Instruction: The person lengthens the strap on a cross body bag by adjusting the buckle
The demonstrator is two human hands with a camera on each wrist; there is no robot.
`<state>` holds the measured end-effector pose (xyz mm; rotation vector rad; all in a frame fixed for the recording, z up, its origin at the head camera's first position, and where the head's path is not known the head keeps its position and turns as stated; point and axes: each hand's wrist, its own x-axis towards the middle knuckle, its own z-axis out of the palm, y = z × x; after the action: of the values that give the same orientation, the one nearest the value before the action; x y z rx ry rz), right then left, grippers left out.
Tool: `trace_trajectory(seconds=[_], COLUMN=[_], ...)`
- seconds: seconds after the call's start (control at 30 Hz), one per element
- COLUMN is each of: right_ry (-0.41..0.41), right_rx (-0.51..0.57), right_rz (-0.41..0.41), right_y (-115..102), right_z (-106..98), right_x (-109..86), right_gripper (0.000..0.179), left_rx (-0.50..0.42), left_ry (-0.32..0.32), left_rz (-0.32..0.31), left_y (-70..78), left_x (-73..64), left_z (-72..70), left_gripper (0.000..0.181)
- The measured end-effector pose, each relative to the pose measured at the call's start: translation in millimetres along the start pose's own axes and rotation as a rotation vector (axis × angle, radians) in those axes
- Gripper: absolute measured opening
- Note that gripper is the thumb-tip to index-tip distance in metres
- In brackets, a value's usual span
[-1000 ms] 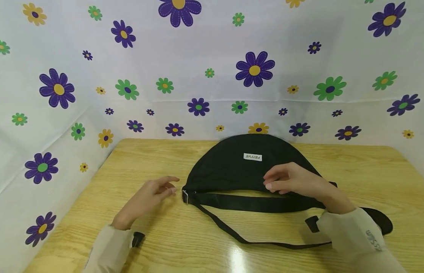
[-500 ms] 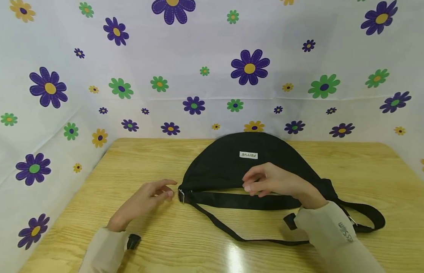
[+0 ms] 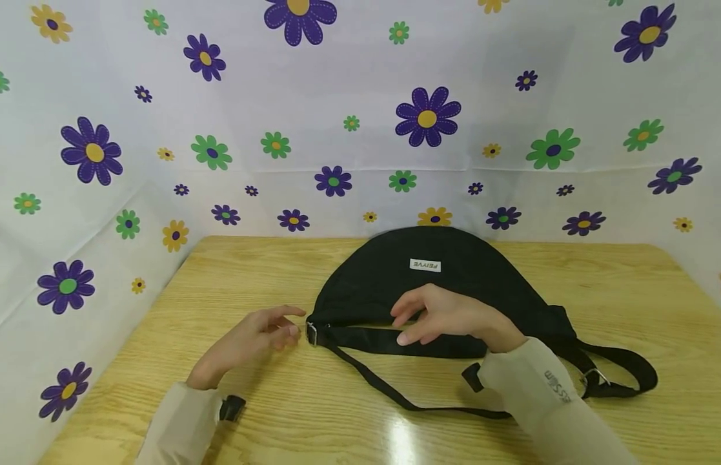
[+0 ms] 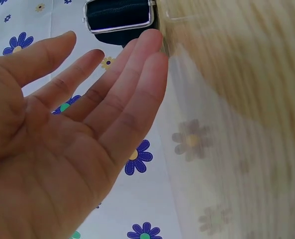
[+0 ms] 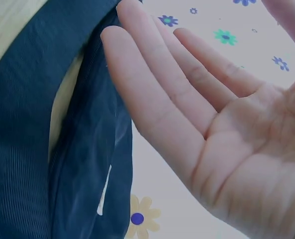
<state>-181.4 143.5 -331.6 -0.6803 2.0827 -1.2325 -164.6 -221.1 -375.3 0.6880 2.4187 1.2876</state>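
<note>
A black half-moon shoulder bag [image 3: 383, 284] lies flat on the wooden table, its white label [image 3: 425, 265] upside down in the head view. Its wide black strap [image 3: 372, 340] runs along the near edge, and a thinner strap end loops toward the front. Beside the metal buckle [image 3: 312, 333] at the bag's left corner is my left hand [image 3: 250, 342], fingers relaxed and holding nothing. Over the wide strap hovers my right hand [image 3: 447, 316], fingers loosely bent, also holding nothing. In the left wrist view the buckle [image 4: 120, 20] appears just beyond the fingertips.
The wooden table [image 3: 221, 271] meets a white cloth [image 3: 360, 77] printed with flowers at the back and left. At the right, a strap loop [image 3: 639, 371] with another metal buckle extends from the bag.
My right hand has moved left across the bag, uncovering the strap loop at the right. My left hand stays beside the left buckle. The head view shifts slightly.
</note>
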Motion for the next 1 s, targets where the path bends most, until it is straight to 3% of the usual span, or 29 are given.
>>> trace_trajectory(seconds=[0.37,0.67,1.0], right_ry=[-0.026,-0.064,-0.097], right_rx=[0.032,0.049,0.08], right_rz=[0.064,0.128,0.155], right_y=[-4.4,-9.4,-11.8], right_z=[16.6,32.3,41.3], right_x=[17.0,32.0,35.7], right_gripper=[0.052,0.047,0.045], left_rx=[-0.126,-0.167,-0.154], left_ry=[-0.049,-0.046,-0.012], left_rz=[-0.028,-0.048,-0.061], left_y=[-0.9,0.0,2.1], left_x=[6.3,9.9,11.1], left_z=[2.6,4.7,6.8], left_gripper=[0.045,0.041,0.039])
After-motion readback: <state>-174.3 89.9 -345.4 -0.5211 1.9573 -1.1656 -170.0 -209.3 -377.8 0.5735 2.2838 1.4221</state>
